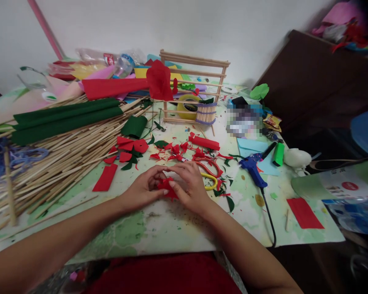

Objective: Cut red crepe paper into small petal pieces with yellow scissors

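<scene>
A small red paper piece with jagged edges (pixel 169 189) is held between my two hands, low over the middle of the table. My left hand (pixel 149 184) pinches its left side with thumb and fingers. On its right side, my right hand (pixel 188 185) grips it, thumb in front. Red scraps (pixel 179 149) and scissors with red and yellow handles (pixel 211 181) lie just beyond my hands. Farther left are cut red petals (pixel 129 145) and a red strip (pixel 105 178). A rolled red piece (pixel 204 141) rests behind the scraps.
A stick frame (pixel 194 74) with a red paper flower (pixel 160 80) stands at the back. Thin sticks (pixel 76 151) and folded green paper (pixel 66 118) cover the left. To the right lie a blue glue gun (pixel 253 167) with its cord and a red sheet (pixel 305 213).
</scene>
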### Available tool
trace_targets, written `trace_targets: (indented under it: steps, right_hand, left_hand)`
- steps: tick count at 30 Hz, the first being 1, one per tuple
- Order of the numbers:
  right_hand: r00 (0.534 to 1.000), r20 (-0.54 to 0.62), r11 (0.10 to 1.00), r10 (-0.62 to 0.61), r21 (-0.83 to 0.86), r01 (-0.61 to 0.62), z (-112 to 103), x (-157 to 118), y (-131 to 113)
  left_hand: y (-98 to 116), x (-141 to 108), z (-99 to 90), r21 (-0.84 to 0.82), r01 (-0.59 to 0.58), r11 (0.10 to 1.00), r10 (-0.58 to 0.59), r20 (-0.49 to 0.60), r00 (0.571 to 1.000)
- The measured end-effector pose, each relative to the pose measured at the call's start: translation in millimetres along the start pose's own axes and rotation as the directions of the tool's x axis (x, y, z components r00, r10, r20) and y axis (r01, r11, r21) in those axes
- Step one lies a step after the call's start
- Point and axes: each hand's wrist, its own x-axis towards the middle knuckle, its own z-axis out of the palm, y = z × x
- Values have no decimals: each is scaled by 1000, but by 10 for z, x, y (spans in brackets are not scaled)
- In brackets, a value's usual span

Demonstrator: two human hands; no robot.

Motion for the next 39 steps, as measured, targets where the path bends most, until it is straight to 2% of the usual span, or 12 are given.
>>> trace_targets:
  steps: [10,17,22,27,31,35,39]
  right_hand:
    - [1000,20,999,-14,53,13,24,4,61]
    - [991,133,1000,-22,-7,23,-1,7,10]
    - [995,100,1000,18,-13,-16,28,6,23]
    - [994,56,992,92,87,-97,46,19,49]
    - [979,34,977,203,59,-204,54,30,61]
    - [964,67,965,259,26,-261,62,33,63]
    - [959,148,969,241,13,-246,65,29,45]
  left_hand:
    - [9,22,34,-156,-48,987,52,22,998]
    - [66,10,45,-109,-15,994,19,39,999]
    - [66,8,42,-106,-1,994,9,78,997]
    - [51,37,12,-170,11,985,-14,-17,1000]
    - [73,56,-9,-219,0,976,-21,-95,995]
    - [96,63,-32,-243,28,970,-78,-199,977]
    - [105,66,-53,-223,38,974,-96,-255,962]
